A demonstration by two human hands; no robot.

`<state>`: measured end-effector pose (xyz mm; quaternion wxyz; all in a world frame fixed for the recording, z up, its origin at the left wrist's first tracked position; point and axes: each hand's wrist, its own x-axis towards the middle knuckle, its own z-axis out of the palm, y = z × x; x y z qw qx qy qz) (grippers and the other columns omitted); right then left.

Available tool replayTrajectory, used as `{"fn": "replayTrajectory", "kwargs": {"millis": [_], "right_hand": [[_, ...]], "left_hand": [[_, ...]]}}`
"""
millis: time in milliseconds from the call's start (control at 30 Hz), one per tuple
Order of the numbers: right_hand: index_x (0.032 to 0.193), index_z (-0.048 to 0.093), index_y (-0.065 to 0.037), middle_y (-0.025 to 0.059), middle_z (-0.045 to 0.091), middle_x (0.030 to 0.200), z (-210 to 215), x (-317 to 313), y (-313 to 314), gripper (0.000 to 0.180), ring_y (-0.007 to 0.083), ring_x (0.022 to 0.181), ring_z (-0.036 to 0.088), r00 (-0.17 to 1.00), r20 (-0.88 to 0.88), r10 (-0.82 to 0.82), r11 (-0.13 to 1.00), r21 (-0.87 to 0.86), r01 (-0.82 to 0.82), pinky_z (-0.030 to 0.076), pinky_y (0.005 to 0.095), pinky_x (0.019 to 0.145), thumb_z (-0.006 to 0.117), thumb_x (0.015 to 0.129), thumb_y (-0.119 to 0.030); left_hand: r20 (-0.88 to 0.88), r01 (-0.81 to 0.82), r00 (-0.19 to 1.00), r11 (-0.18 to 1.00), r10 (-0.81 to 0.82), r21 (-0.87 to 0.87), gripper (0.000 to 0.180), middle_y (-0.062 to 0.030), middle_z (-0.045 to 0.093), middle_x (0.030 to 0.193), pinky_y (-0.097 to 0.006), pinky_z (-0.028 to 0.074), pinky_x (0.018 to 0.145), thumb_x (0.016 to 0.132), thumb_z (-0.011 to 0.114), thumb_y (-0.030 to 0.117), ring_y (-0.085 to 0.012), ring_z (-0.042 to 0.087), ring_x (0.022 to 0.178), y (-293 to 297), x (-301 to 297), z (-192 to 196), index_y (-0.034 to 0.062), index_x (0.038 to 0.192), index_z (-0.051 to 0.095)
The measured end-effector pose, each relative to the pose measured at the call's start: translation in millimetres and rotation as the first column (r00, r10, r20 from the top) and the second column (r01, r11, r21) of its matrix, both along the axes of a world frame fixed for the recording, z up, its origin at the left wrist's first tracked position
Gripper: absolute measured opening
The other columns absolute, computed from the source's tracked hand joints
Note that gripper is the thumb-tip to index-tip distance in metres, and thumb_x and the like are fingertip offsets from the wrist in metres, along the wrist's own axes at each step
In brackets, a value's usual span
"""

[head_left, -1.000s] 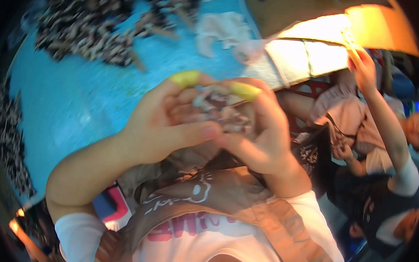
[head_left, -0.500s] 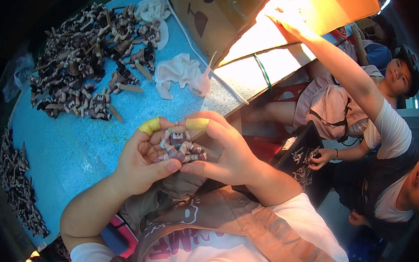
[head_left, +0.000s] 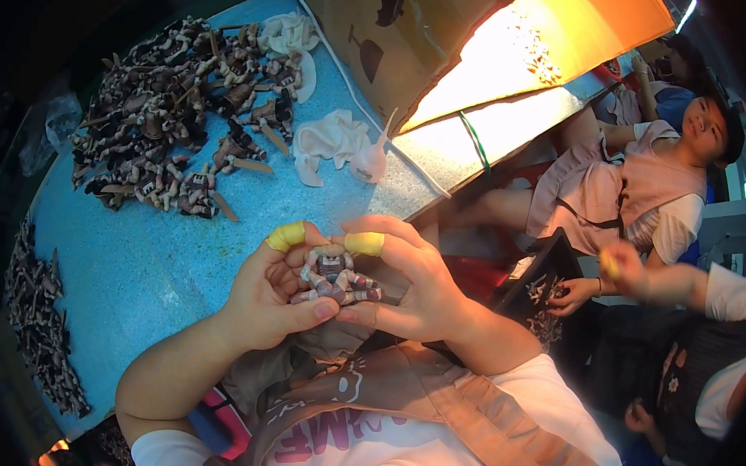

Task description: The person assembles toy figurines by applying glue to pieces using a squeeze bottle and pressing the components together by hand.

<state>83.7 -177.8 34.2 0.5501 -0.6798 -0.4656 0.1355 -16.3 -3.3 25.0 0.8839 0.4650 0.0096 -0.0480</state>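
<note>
Between my two hands is a small toy figurine [head_left: 333, 267] with a brown body, pale arms and striped brown legs. It is tilted, its legs pointing right. My left hand [head_left: 271, 299] closes on its left side, with the thumb under the legs. From the other side my right hand [head_left: 417, 283] grips it, its thumb below and its forefinger curled over the top. Yellow tape wraps one finger of each hand. Both hands are above my lap, just off the near edge of the blue table [head_left: 175, 264]. The palms are partly hidden.
A large heap of similar figurines [head_left: 162, 122] lies at the far left, and a second heap [head_left: 39, 319] along the left edge. A white cloth [head_left: 332, 138] and a pointed squeeze bottle [head_left: 369, 162] lie beyond my hands. Cardboard [head_left: 333, 51] stands behind. Co-workers sit right, near a black bin [head_left: 560, 253].
The figurine stays in both my hands and is turned slightly. On the right, a co-worker's arm has drawn back from the cardboard toward the bin. The whole view has shifted a little.
</note>
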Motion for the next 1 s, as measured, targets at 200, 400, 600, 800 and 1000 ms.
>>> {"fn": "replayTrajectory", "kwargs": {"millis": [200, 400, 600, 800, 1000], "right_hand": [[0.109, 0.056, -0.002, 0.0156, 0.052, 0.110, -1, 4, 0, 0.056, 0.0280, 0.101, 0.052, 1.000, 0.023, 0.018, 1.000, 0.016, -0.018, 0.042, 0.0360, 0.087, 0.081, 0.062, -0.019], [0.127, 0.037, 0.002, 0.0105, 0.047, 0.119, 1, -12, 2, 0.066, 0.0190, 0.113, 0.046, 0.743, -0.666, 0.072, 0.978, 0.193, 0.078, 0.038, 0.0328, 0.096, 0.073, 0.071, 0.001], [0.115, 0.049, 0.004, 0.0152, 0.052, 0.111, -10, 2, 10, 0.052, 0.0236, 0.101, 0.054, 0.997, -0.066, -0.038, 0.989, 0.141, 0.047, 0.047, 0.0317, 0.084, 0.071, 0.068, 0.005], [0.105, 0.058, 0.002, 0.0161, 0.055, 0.105, -12, 0, 22, 0.046, 0.0259, 0.089, 0.059, 0.960, 0.247, -0.131, 0.989, 0.106, 0.107, 0.050, 0.0324, 0.073, 0.072, 0.061, 0.006], [0.103, 0.060, 0.001, 0.0161, 0.056, 0.104, -14, 6, 22, 0.046, 0.0272, 0.087, 0.059, 0.944, 0.315, -0.100, 0.992, 0.105, 0.070, 0.050, 0.0325, 0.072, 0.073, 0.059, 0.005]], "left_hand": [[0.033, -0.045, 0.998, 0.999, 0.044, 0.016, 0.059, -0.0094, 0.051, 0.114, -0.029, 0.045, 0.088, 0.076, 0.068, -0.002, -0.0163, 0.054, 0.102, -3, -1, -6, 0.0054, 0.125, 0.035], [0.156, -0.052, 0.987, 0.988, 0.029, 0.144, 0.064, -0.0108, 0.043, 0.126, -0.032, 0.041, 0.094, 0.080, 0.062, -0.002, -0.0183, 0.047, 0.113, -3, 7, -12, 0.0077, 0.134, 0.028], [0.135, -0.015, 0.991, 0.999, 0.021, -0.046, 0.063, -0.0114, 0.042, 0.127, -0.034, 0.040, 0.095, 0.086, 0.055, 0.005, -0.0200, 0.046, 0.115, 2, 10, -1, 0.0085, 0.139, 0.020], [-0.047, -0.003, 0.999, 0.991, -0.004, -0.136, 0.056, -0.0095, 0.043, 0.124, -0.031, 0.040, 0.094, 0.088, 0.052, 0.015, -0.0178, 0.049, 0.109, 8, 14, -8, 0.0048, 0.137, 0.025], [-0.073, 0.010, 0.997, 0.998, -0.015, -0.056, 0.055, -0.0076, 0.044, 0.121, -0.030, 0.040, 0.094, 0.083, 0.053, 0.008, -0.0158, 0.048, 0.107, 11, 18, -6, 0.0039, 0.133, 0.030]]}}
